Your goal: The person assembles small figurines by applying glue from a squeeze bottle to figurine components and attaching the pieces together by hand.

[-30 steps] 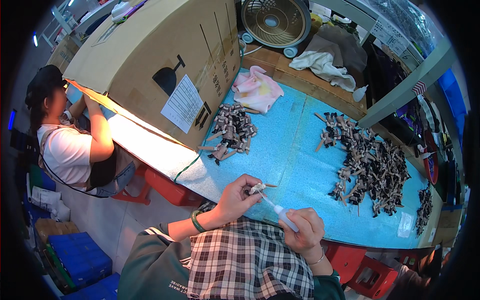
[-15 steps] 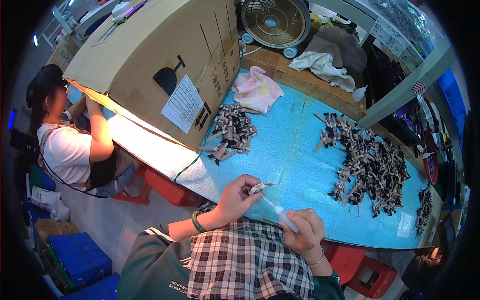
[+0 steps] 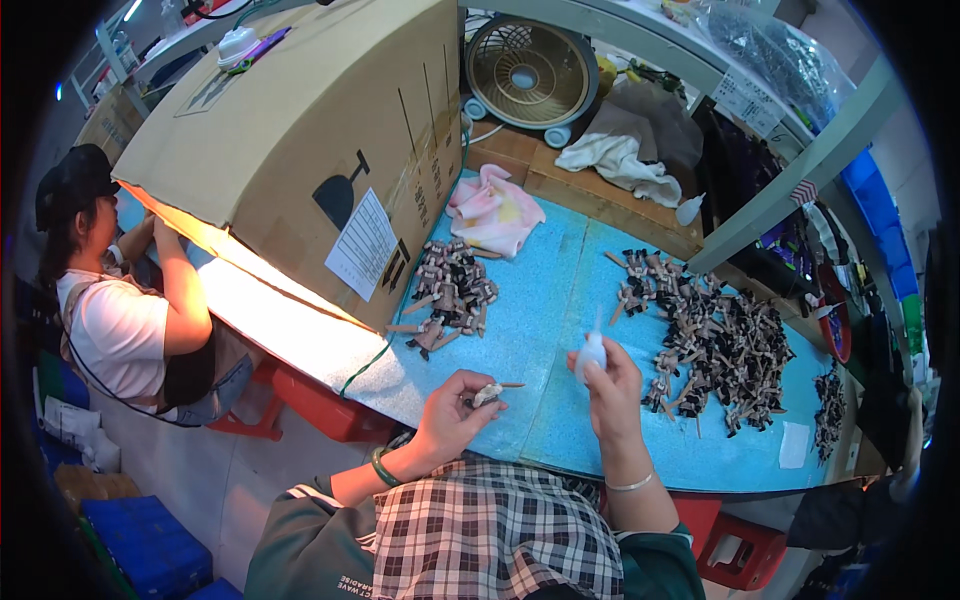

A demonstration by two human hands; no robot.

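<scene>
My left hand [image 3: 448, 418] is closed around a small figurine [image 3: 486, 394], just over the near edge of the blue-topped table. Its pale end and a thin brown stick jut past my fingertips; the rest is hidden by the fingers. To the right, my right hand [image 3: 612, 388] grips a small translucent white squeeze bottle [image 3: 591, 356], its thin nozzle pointing up and clear of the figurine. Several similar small figurines lie in a pile [image 3: 452, 290] beside the cardboard box. A larger pile of figurines [image 3: 715, 335] spreads beyond my right hand.
A big cardboard box [image 3: 300, 150] stands at the left of the blue table [image 3: 545, 320]. Behind lie a pink cloth [image 3: 495, 210], a fan [image 3: 530, 75] and another dropper bottle [image 3: 689, 209]. A metal post [image 3: 790, 180] rises at the right. A co-worker [image 3: 125, 310] sits at far left.
My right hand has drawn the bottle away from the figurine, up and rightward, and tipped its nozzle upward. My left hand still holds the figurine. The whole view has shifted slightly.
</scene>
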